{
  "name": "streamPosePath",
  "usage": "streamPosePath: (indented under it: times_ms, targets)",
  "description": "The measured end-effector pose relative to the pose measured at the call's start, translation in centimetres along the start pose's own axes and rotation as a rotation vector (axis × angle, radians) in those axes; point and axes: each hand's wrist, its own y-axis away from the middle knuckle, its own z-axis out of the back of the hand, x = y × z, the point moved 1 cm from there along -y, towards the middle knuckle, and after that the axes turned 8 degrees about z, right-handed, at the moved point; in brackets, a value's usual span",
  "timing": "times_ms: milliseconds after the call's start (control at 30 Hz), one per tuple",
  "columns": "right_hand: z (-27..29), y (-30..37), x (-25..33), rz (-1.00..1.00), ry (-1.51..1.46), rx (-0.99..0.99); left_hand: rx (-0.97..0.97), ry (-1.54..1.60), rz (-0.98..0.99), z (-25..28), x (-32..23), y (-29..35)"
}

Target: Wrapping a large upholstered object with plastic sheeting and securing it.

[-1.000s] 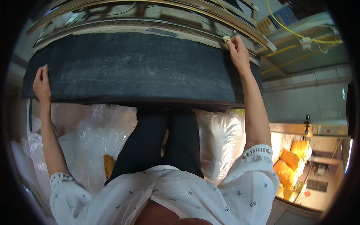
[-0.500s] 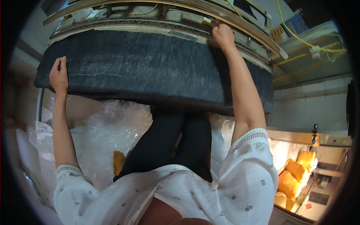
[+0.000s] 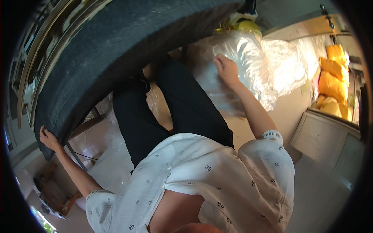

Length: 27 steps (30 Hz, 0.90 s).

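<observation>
A long dark cloth (image 3: 93, 46) hangs in a curved band down the side of a framed bench (image 3: 33, 66). Against its lower left end lies my left hand (image 3: 49, 139), with the fingers bent together. What they pinch, if anything, does not show. My right hand (image 3: 228, 70) is off the cloth, raised in front of crumpled clear plastic sheeting (image 3: 252, 58). Its fingers are curled closed, and I cannot make out anything in them.
My legs in black trousers (image 3: 186, 101) are under the bench's edge. Farther right, yellow bundles (image 3: 333, 85) sit in bright light beyond a pale cabinet (image 3: 320, 138). A dark wooden piece (image 3: 50, 186) stands at the lower left.
My view has turned to the right. My right hand has left the bench's top rail and come down beside the plastic. My left hand is still at the cloth's left end.
</observation>
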Motion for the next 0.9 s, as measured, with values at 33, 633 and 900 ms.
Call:
streamPosePath:
  times_ms: [33,633,900]
  targets:
    - [-0.9,0.5,-3.9,-0.088,-0.001,0.010,-0.007,-0.057,-0.078,0.6,0.0,0.0]
    - [-0.6,4.7,-22.6,-0.704,0.271,0.182,0.817,0.500,-0.384,-3.6,-36.9,21.4]
    - [7.0,6.6,-7.9,-0.345,-0.616,-0.379,0.998,0.831,-0.660,-4.2,-51.3,23.5]
